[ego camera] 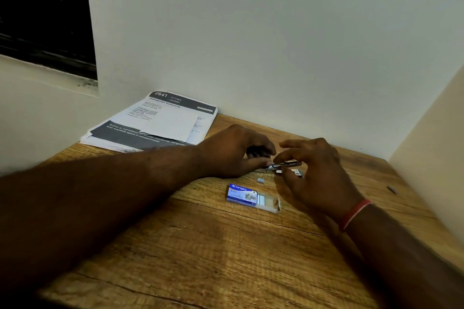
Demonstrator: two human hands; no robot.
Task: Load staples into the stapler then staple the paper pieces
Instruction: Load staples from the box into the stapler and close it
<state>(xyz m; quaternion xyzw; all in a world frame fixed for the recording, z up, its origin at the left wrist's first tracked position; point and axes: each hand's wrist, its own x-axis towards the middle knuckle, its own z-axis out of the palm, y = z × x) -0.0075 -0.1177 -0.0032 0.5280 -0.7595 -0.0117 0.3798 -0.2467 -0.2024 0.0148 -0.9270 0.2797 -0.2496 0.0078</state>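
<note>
A: Where is the small black stapler (258, 152)?
B: On the wooden bench (200, 246). The left hand (231, 153) grips it, and the right hand (316, 173) pinches its pulled-out metal tray (288, 164).
A: How far is the task?
B: Loading seems unfinished. The blue staple box (242, 195) lies open; the printed white papers (155, 120) wait unstapled.

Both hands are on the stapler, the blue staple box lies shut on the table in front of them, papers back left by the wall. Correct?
Not quite. The head view shows the blue staple box open, its tray slid out. The rest holds: left hand and right hand are on the stapler, papers back left by the wall.
</note>
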